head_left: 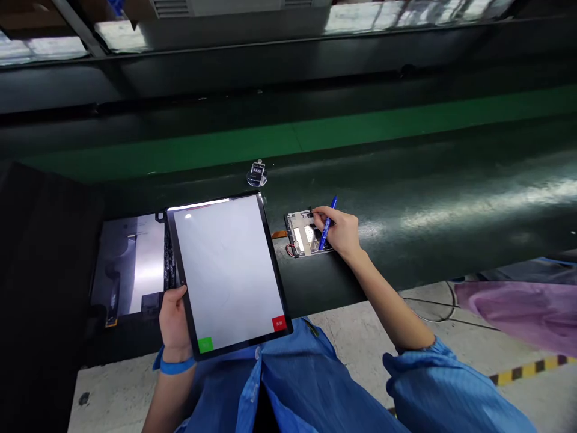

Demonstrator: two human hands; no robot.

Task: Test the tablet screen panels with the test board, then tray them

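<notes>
My left hand (175,316) grips the left edge of a tablet screen (228,270), tilted up toward me. The screen is lit white, with a green box at its lower left and a red box at its lower right. An orange ribbon cable (279,234) runs from behind it to a small open circuit board assembly (301,234) lying on the bench. Over that board, my right hand (339,230) is closed round a blue pen (327,222), its fingertips at the board's upper edge. Whether the fingertips also pinch a small part is hidden.
A tally counter (257,172) on a clear round base stands behind the screen. More screen panels (130,264) lie to the left beside a dark box (40,288). The dark green bench (433,198) stretches right. Pink cloth (518,313) shows at the lower right.
</notes>
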